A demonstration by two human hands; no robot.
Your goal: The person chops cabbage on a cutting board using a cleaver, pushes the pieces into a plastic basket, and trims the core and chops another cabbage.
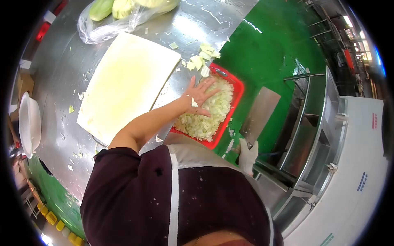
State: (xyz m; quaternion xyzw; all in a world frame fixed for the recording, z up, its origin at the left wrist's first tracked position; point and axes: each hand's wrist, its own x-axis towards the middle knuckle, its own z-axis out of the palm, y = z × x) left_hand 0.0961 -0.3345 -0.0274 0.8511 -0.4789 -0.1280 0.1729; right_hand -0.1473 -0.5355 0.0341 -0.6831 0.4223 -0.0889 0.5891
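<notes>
My bare left hand (199, 97) has its fingers spread over chopped pale-green vegetable (219, 102) in a red basket (239, 92). A small pale piece clings to the back of that hand. Out to the right, my right hand (248, 156), in a white glove, is closed round the handle of a wide cleaver (260, 115). The blade points up and away from me, above the green floor. Left of the basket lies a bare white cutting board (129, 82). Larger leaf pieces (197, 62) are by the basket's far corner.
A steel table (53, 86) carries the board, wet scraps and a clear plastic bag (92, 36) of whole pale-green vegetables (123, 8). A white basin (30, 125) is at the far left. Metal shelving (303, 139) and a white cabinet (357, 164) stand at the right.
</notes>
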